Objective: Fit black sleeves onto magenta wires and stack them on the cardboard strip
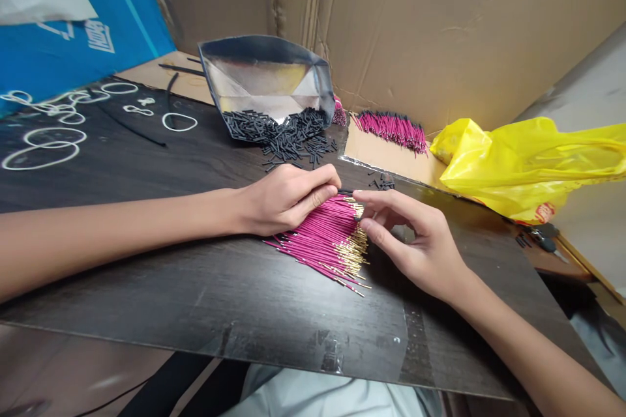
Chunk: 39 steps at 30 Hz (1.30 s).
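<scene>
Nearest: dark wood-grain desk [147, 287], front edge over the person's lap. Both bare forearms reach in over it.

Left hand [281, 199] rests knuckles-up on the fan of pink wires [317, 238], grip closed, thumb and forefinger pinching a small black sleeve [345, 191] at the fan's top edge. Right hand [415, 241] meets it from the other side, fingers curled, forefinger and thumb tip touching the same sleeve end; grip looks pinched on it, though what sits between the fingertips is too small to tell.

Step in hand, by my read: threading a sleeve onto one wire. Next move calls for lining the wire's tip with the sleeve bore and a steady push.

Pink wires: thin, straight, magenta insulation, gold-coloured bare tips [355, 257] fanned toward the right hand, lying flat mid-desk between both hands.

Farther: loose pile of black sleeves [293, 133] spilling from an open foil bag [264, 81]. Right of it, more pink wires on a cardboard sheet [386, 156], yellow plastic bag [528, 163] beside. Far left, white rubber bands [49, 143]. Cardboard wall [440, 26] behind.
</scene>
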Available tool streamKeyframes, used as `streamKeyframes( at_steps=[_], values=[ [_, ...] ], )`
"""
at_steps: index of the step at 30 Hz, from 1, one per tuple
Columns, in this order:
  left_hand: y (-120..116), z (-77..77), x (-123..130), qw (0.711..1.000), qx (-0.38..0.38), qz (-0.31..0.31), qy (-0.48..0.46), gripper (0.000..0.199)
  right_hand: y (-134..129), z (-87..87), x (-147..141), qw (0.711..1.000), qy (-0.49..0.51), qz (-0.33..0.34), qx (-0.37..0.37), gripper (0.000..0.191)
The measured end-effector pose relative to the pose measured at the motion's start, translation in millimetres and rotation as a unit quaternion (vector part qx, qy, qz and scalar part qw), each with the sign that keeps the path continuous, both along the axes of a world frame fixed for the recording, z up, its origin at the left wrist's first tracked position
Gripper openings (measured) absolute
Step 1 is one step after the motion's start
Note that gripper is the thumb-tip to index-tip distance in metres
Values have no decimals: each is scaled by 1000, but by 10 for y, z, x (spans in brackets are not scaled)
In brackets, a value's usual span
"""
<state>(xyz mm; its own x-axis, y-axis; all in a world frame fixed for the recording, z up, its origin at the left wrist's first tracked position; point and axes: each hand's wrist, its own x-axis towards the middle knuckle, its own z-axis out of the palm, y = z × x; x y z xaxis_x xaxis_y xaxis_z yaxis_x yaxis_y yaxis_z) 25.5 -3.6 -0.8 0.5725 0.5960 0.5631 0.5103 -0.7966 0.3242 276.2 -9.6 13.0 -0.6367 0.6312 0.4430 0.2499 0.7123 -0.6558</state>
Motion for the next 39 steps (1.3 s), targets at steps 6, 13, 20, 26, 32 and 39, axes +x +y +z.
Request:
streamKeyframes(
  at_steps=[6,13,20,26,32,39],
  values=[
    [-14,17,8,1000,9,19,7,13,75,23,24,995,-24,-90,40,12],
    [-30,0,17,998,-26,49,-33,10,309,-127,139,968,-183,-142,99,12],
    [-127,164,150,914,-278,-1,-297,14,240,-53,100,973,-138,-127,133,11],
    [-252,203,283,869,-343,7,-356,20,-11,77,-184,997,6,-63,46,14],
    [-283,169,311,846,-358,23,-394,22,-50,28,-406,988,56,-56,-130,21],
    [-227,142,254,831,-346,39,-434,25,-65,46,-511,974,82,-70,-198,18]
  ],
)
